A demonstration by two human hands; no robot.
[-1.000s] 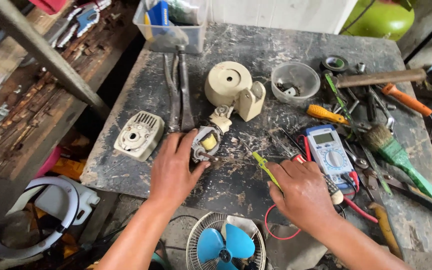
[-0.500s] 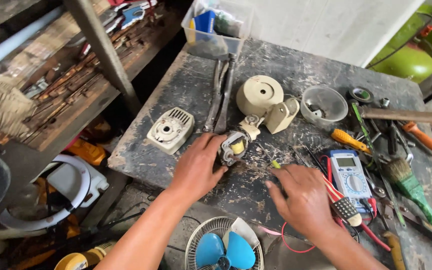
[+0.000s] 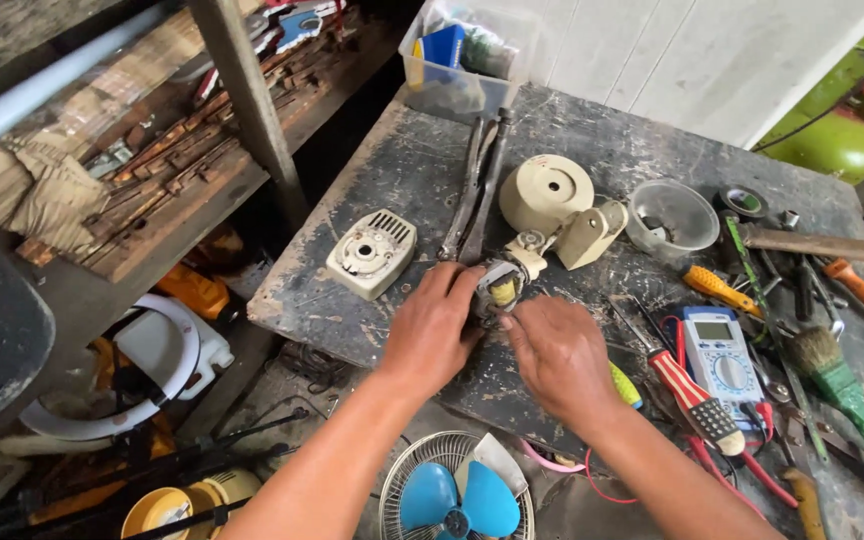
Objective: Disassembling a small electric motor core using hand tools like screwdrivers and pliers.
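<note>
We found the small fan motor (image 3: 500, 288) lying on the scarred dark worktop (image 3: 592, 140), directly between the two hands and a little beyond their knuckles. Our left hand (image 3: 435, 330) lay against the motor's left side, its fingers curled loosely around the housing and touching it. Our right hand (image 3: 558, 352) came in from the right, fingers bent, the fingertips meeting the motor's near edge; we could not tell whether they pinched anything small there. Neither hand was fully clenched; both were half closed about the motor.

Just beyond the motor stood the cream fan base (image 3: 552, 200), joined to it by a pale neck piece. To the left of the left hand lay a cream vented motor cover (image 3: 372, 253), apart from the fingers. Long-handled pliers (image 3: 474, 190) stretched away from the motor toward a clear plastic box (image 3: 462, 60) at the far edge. Right of the right hand we saw a red-handled screwdriver (image 3: 687, 385), a blue multimeter (image 3: 720, 352), a clear bowl (image 3: 672, 218) and a green-handled brush (image 3: 837, 385). Below the worktop's near edge sat a fan guard with blue blades (image 3: 457, 495).
</note>
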